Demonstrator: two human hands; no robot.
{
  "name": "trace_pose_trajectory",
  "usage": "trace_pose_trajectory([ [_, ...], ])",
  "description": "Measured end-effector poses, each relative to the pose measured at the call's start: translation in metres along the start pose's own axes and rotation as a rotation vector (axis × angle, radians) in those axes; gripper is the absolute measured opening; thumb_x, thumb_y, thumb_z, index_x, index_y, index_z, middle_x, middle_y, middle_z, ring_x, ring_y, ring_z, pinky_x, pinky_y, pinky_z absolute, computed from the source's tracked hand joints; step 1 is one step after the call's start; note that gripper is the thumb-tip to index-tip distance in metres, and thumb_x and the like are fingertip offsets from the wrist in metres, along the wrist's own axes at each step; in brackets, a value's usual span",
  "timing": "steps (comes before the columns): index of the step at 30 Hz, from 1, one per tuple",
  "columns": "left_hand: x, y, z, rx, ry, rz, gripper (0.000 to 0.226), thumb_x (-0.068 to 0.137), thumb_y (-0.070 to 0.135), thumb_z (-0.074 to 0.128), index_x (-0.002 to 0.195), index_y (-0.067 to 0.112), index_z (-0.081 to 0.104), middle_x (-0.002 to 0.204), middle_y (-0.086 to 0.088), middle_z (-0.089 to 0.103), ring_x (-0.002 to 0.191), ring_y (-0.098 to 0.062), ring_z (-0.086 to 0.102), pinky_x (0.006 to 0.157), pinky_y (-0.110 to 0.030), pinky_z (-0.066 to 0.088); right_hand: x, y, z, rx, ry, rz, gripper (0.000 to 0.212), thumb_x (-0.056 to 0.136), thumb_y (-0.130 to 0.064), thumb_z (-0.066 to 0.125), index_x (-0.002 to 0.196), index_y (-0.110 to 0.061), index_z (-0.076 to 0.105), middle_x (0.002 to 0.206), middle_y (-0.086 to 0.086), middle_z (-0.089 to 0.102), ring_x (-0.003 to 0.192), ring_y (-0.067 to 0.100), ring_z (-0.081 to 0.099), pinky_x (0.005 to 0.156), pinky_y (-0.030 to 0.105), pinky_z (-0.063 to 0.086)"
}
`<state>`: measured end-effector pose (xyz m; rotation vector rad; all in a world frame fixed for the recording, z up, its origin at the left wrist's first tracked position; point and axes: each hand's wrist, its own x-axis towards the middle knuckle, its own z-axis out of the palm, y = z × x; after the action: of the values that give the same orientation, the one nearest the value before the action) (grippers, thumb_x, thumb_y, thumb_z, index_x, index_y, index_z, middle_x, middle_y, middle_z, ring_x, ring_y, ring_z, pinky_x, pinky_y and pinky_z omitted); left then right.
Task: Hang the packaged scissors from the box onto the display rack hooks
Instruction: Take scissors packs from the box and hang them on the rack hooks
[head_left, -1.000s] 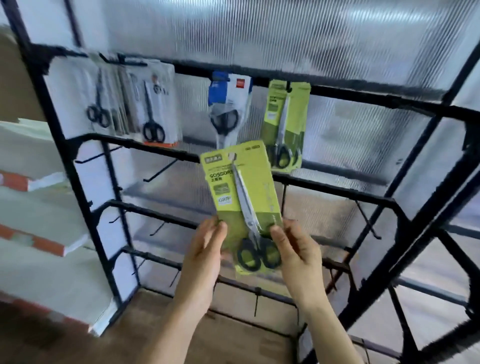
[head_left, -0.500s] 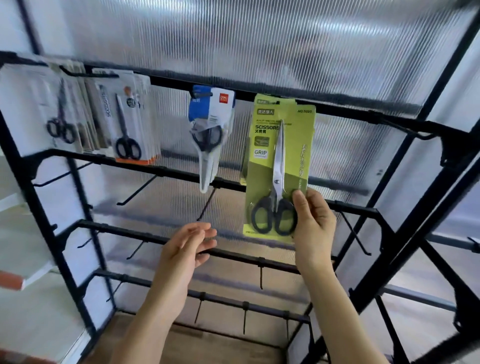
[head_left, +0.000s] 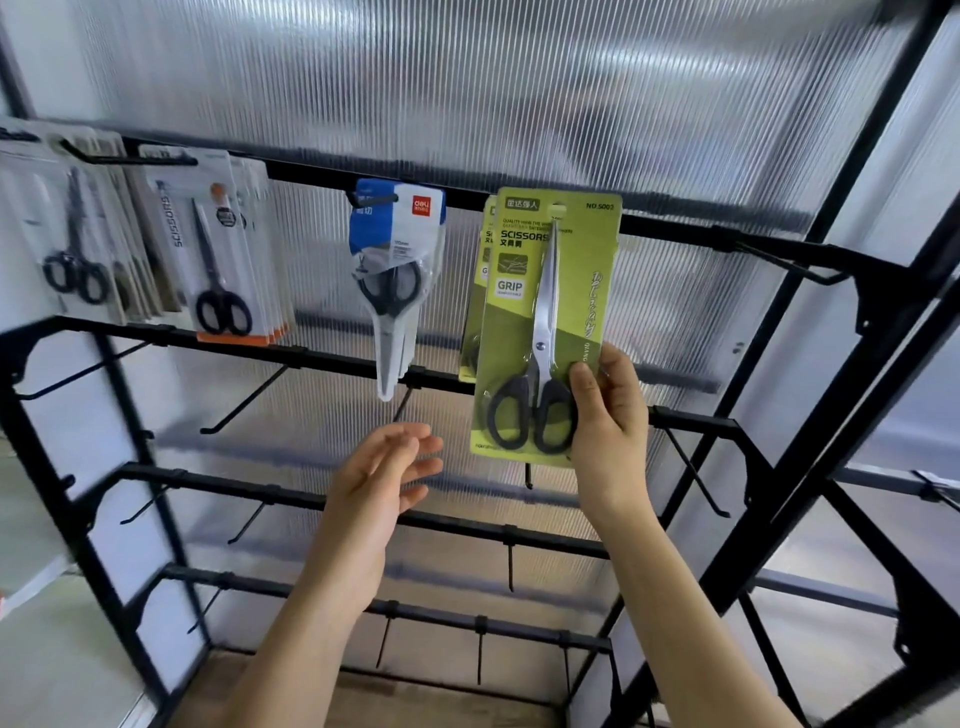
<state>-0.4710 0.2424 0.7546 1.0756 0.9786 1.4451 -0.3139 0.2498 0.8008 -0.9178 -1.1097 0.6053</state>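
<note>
My right hand (head_left: 605, 415) pinches the lower right edge of a green scissors pack (head_left: 566, 291), thumb on its front by the black handles. The pack is upright with its top hole at the top rail of the black display rack (head_left: 291, 174), in front of another green pack (head_left: 480, 280) that hangs there. Whether the hook passes through the hole cannot be told. My left hand (head_left: 384, 467) hovers open below and left of the pack, touching nothing. The box is out of view.
A blue-and-white scissors pack (head_left: 397, 244) hangs left of the green ones. Several white scissors packs (head_left: 208, 249) fill the top rail's left end. Lower rails carry bare hooks (head_left: 244, 400). A ribbed translucent panel backs the rack.
My right hand has lifted the green pack from a tilted low position up to the top rail. My left hand let go of the pack and now hangs free below.
</note>
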Motion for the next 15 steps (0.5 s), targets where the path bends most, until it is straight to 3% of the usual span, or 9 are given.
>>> trace_pose_trajectory([
  [3,0.0033,0.0012,0.0024,0.000,-0.011,0.013,0.022,0.094,0.011,0.045,0.085,0.019,0.062,0.077,0.011,0.071,0.083,-0.013,0.064,0.070,-0.026,0.046,0.0015,-0.0007,-0.0029,0.007,-0.027,-0.006,0.026,0.096,-0.004,0.041,0.093,-0.024,0.056,0.077,-0.007,0.057,0.071,0.007,0.054,0.064,0.019,0.048],
  [9,0.0063,0.0018,0.0077,-0.025,-0.024,0.023,0.021,0.094,0.010,0.045,0.084,0.019,0.062,0.076,0.011,0.071,0.081,-0.012,0.064,0.072,-0.027,0.047,0.0026,0.0018,-0.0044,0.020,-0.053,-0.014,0.026,0.096,-0.003,0.041,0.094,-0.023,0.058,0.076,-0.007,0.059,0.074,0.013,0.053,0.067,0.026,0.046],
  [15,0.0090,0.0005,0.0068,-0.025,-0.026,0.024,0.022,0.094,0.010,0.044,0.084,0.018,0.062,0.075,0.012,0.071,0.078,-0.008,0.065,0.072,-0.027,0.047,0.0032,0.0032,-0.0039,-0.006,-0.069,-0.040,0.029,0.095,-0.002,0.042,0.099,-0.027,0.056,0.079,-0.007,0.061,0.069,-0.002,0.058,0.066,0.016,0.050],
])
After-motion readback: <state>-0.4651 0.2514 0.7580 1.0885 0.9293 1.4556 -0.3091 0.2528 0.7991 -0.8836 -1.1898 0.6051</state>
